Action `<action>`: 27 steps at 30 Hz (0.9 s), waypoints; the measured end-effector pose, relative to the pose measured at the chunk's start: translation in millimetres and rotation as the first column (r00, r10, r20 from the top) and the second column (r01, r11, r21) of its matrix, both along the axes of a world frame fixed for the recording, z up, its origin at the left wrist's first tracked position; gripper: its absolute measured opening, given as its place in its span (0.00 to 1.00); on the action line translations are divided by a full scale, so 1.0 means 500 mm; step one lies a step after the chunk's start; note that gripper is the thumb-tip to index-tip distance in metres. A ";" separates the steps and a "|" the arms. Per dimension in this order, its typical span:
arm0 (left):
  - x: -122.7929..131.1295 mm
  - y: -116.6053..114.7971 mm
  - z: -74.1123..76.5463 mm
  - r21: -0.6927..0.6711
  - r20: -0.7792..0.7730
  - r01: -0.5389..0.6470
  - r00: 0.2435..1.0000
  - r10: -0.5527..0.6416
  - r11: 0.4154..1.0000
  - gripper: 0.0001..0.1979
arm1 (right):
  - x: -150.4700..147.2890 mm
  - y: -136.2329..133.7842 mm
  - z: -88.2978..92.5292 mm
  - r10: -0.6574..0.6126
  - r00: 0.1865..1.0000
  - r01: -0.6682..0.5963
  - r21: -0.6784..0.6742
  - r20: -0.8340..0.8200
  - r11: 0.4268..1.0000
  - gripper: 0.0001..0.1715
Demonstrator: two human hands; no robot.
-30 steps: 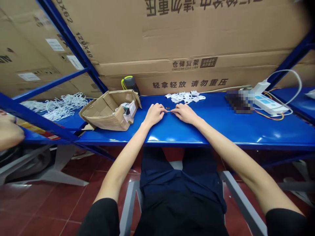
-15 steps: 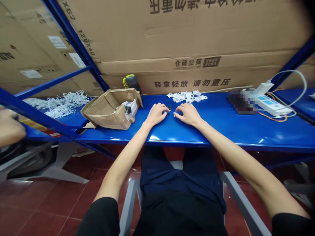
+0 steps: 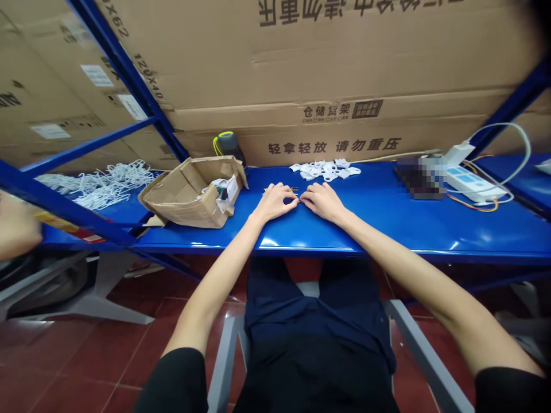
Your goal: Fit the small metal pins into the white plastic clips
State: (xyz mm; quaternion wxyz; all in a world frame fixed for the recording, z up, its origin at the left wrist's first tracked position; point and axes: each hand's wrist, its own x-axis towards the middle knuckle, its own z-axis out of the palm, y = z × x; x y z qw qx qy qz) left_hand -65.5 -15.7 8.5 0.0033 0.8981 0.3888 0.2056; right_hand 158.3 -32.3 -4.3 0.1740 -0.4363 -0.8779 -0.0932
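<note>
Lap: dark navy top and black trousers sit low in view, over the grey steel chair frame and a red tile floor.

Left hand: rests palm down at the tabletop's front half, its fingers curled inward, reaching toward the right hand.

Right hand: mirrors the left, palm down, its fingers nearly meeting the left fingertips. Whether either hand pinches something tiny there, I can't tell.

Small part: a small metal piece lies just beyond the left fingers, too small to identify.

Surface: a glossy blue steel tabletop carries everything below.

Left side: a torn cardboard box holds packets, beside a tangle of white plastic loops. A co-worker's hand enters at the far left edge.

Right side: a pixelated object sits beside a white power strip with cables.

Far edge: white plastic pieces lie piled, near a dark flask with a yellow-green top, against printed cardboard cartons.
</note>
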 end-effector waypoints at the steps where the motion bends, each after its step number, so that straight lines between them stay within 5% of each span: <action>1: 0.001 0.001 0.000 0.003 -0.003 0.003 1.000 -0.003 1.000 0.13 | -0.002 0.000 0.001 0.004 1.000 -0.004 -0.005 -0.002 1.000 0.20; 5: 0.000 0.007 -0.001 0.016 -0.016 -0.034 0.999 0.034 0.999 0.13 | 0.015 0.006 0.014 -0.005 0.996 0.004 -0.005 -0.085 1.000 0.20; 10: -0.014 0.013 0.002 0.004 -0.003 -0.189 0.982 0.189 0.982 0.12 | 0.115 0.030 0.027 -0.255 0.885 0.277 -0.001 -0.389 0.961 0.23; 13: -0.016 0.011 0.006 -0.007 0.006 -0.225 0.974 0.225 0.974 0.11 | 0.170 0.041 0.021 -0.352 0.862 0.342 -0.094 -0.366 0.935 0.19; 18: -0.011 0.003 0.009 0.030 0.048 -0.234 0.971 0.232 0.972 0.13 | 0.181 0.042 0.011 -0.317 0.883 0.255 -0.212 -0.347 0.943 0.14; 27: 0.080 0.012 0.019 0.058 -0.061 0.002 0.998 0.002 0.998 0.16 | 0.179 0.046 0.009 -0.194 0.913 0.107 -0.248 -0.360 0.963 0.14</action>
